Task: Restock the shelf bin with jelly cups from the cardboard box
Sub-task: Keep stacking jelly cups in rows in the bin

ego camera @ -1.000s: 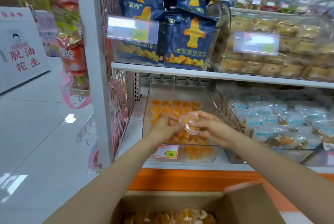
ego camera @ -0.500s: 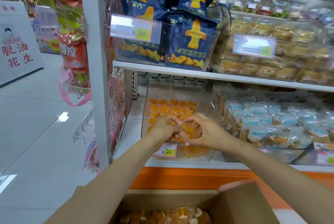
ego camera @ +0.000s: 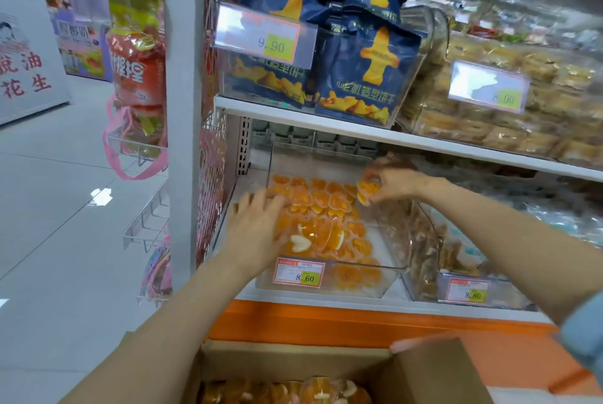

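Right hand (ego camera: 391,183) fingers pinch one jelly cup (ego camera: 367,192) over the bin (ego camera: 375,279), far right, filling that gap. Left hand (ego camera: 257,230) lies flat, fingers spread, levelling the near pile.

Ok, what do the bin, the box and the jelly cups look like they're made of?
Bin: clear, glossy hard plastic, probably acrylic; the cups show through its front wall. Box: matte brown cardboard with a folded flap. Jelly cups: seemingly thin clear plastic over orange jelly, shiny; the right hand holds one.
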`<state>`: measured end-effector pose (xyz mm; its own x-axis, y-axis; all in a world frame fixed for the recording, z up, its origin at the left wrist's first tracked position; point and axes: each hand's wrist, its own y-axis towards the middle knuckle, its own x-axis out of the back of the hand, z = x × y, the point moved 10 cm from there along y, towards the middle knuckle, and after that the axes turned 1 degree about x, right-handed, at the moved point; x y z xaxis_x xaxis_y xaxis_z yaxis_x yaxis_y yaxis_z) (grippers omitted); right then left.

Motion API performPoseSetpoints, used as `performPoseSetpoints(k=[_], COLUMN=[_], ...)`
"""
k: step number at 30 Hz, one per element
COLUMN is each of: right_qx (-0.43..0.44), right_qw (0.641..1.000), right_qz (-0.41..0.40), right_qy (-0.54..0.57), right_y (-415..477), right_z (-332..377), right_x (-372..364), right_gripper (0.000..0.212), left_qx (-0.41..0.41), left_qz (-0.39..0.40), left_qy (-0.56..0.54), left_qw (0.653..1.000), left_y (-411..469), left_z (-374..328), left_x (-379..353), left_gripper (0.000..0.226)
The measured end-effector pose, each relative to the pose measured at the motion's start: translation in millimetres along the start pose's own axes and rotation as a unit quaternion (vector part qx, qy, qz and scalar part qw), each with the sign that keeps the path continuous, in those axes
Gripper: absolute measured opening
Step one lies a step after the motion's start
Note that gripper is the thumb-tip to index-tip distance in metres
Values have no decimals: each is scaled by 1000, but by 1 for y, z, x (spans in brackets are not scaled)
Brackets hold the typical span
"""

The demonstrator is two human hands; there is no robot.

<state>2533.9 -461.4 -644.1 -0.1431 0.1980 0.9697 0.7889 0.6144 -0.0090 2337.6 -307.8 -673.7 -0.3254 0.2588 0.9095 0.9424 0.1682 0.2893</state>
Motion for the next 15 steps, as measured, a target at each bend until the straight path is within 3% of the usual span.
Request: performPoseSetpoints(k=[5,15], right_qx=[-25,-47], right_qw=[997,994], right_qz=[67,85], right_qy=[-13,-52], right_y=[28,49], right_z=[4,2], right_x=[-43,-72], right_gripper=[54,60], left_qx=[-17,-9], left_qz=[20,39], left_qy=[4,1], left_qw=[1000,999], left_y=[-7,0], left_z=[12,9], left_x=[-12,-19], left_gripper=[48,45])
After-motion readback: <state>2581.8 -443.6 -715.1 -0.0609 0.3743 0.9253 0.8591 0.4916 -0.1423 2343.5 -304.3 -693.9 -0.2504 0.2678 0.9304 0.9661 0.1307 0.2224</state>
